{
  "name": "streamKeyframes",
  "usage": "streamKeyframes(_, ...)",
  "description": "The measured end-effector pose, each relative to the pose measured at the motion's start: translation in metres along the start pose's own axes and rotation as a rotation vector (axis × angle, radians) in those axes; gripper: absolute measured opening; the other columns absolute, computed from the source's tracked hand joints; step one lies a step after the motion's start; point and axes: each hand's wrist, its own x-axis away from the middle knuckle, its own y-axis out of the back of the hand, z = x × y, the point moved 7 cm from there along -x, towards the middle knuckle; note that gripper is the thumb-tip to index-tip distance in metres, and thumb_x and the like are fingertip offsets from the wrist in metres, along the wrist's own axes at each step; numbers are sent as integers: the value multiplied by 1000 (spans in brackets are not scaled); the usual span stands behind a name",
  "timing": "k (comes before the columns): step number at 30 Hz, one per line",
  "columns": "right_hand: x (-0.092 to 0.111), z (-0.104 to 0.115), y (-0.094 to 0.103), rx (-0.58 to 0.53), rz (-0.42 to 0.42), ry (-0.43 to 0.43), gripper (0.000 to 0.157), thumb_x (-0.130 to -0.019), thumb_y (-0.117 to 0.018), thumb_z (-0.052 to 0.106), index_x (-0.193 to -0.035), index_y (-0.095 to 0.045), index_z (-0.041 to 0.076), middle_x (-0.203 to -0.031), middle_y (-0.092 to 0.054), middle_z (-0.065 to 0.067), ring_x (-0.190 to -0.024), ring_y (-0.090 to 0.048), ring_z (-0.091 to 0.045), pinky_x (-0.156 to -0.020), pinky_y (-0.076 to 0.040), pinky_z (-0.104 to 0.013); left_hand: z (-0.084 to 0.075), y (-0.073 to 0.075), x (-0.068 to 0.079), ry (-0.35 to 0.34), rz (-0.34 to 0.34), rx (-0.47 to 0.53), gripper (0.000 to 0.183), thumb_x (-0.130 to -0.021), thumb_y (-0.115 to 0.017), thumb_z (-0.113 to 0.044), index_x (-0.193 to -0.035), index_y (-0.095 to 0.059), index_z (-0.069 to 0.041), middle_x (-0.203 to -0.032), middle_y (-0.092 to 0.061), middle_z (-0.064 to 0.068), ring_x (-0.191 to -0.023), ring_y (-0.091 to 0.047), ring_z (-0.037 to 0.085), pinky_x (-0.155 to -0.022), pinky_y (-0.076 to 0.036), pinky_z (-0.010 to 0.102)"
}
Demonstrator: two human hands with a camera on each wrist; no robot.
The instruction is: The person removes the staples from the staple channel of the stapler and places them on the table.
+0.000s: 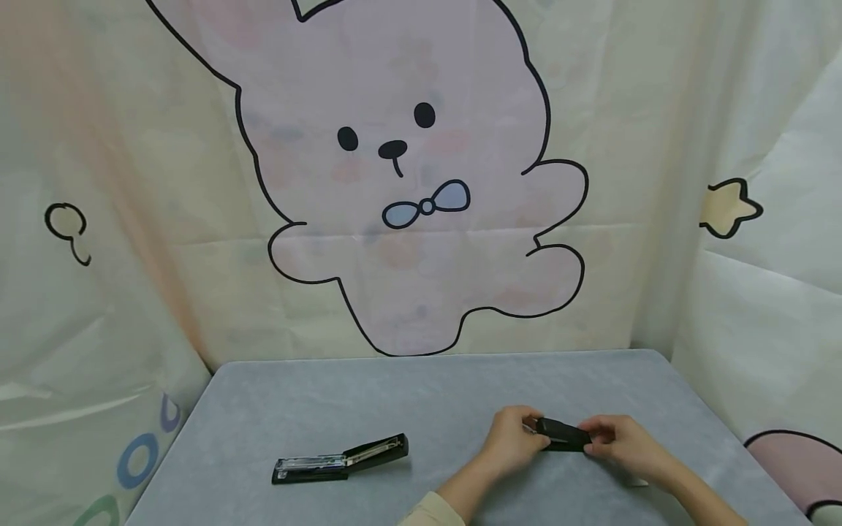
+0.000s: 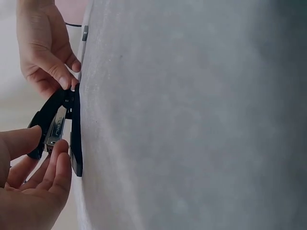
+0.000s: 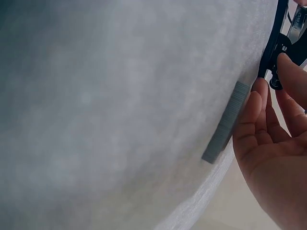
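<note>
A black stapler (image 1: 564, 434) is held between both hands at the right of the table, its arms spread apart. My left hand (image 1: 511, 443) pinches the front end; in the left wrist view its thumb is on the black top arm and its fingertips are at the metal staple magazine (image 2: 56, 125). The base lies along the grey table surface. At the hinge end, my right hand (image 1: 623, 444) grips with thumb and fingers. A strip of staples (image 3: 225, 123) lies on the table beside the right hand, mostly hidden by it in the head view.
A second black stapler (image 1: 378, 451) lies opened out at the left of the grey-covered table (image 1: 316, 394), its metal tray showing. Printed curtains (image 1: 612, 292) with a cartoon animal hang behind the table and along both sides.
</note>
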Motion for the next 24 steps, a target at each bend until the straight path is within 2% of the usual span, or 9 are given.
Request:
streamKeyframes(4,1,2,1,6,6,11,34,-91,-79,8,-119,-68,-9,-93,-69,-9,-77,-58,-11,-64,-47,-27,-1,-1,-1,1,8,11,26,-82,-84,2,-107,-79,-4,-82,-68,-6,-68,-62,0,-60,-51,20)
streamKeyframes(11,3,15,-1,74,3,99,27,-90,-80,7,-113,-72,-5,-96,-70,-8,-79,-60,-7,-67,-48,-26,1,4,2,19,12,28,24,-84,-84,2,-105,-79,-6,-82,-67,-8,-67,-61,0,-60,-50,21)
streamKeyframes(16,6,21,-2,99,-13,107,28,-90,-80,8,-114,-72,-4,-100,-71,-9,-83,-61,-5,-70,-50,-26,-1,8,6,9,27,36,25,-84,-84,2,-106,-79,-7,-83,-67,-9,-67,-61,0,-59,-50,21)
streamKeyframes(24,10,28,-5,77,-21,108,30,-90,-81,9,-115,-73,-4,-104,-72,-11,-84,-65,-7,-70,-53,-27,1,16,11,23,49,75,23,-84,-83,1,-104,-79,-9,-83,-67,-11,-66,-62,2,-58,-51,22)
